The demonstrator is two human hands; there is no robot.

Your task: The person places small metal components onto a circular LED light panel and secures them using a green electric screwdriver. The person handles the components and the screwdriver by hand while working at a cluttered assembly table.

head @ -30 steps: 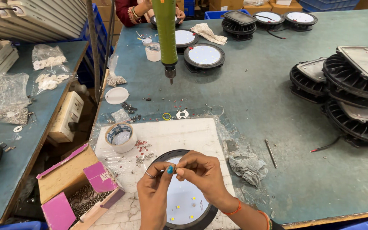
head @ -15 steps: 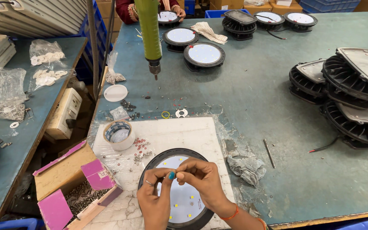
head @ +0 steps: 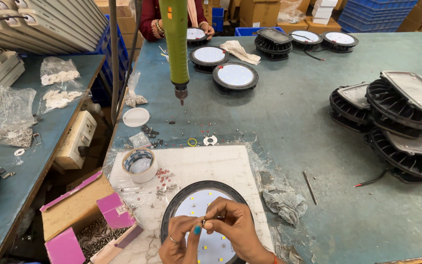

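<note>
A round lamp with a black rim and a white LED board lies on a white slab at the near table edge. Over the lamp, my left hand and my right hand meet fingertip to fingertip. Together they pinch a tiny part that is too small to identify. My left thumbnail is painted teal. Loose screws and red washers are scattered on the slab just left of the lamp.
A green powered screwdriver hangs tip down over the table's middle. A tape roll and a pink box of screws are at left. Black finned lamp housings are stacked right. Finished lamps and another person are at the far end.
My hands have stayed together over the lamp, working the small part, and sit lower in view. The hanging screwdriver has drifted left in the picture as my head moved.
</note>
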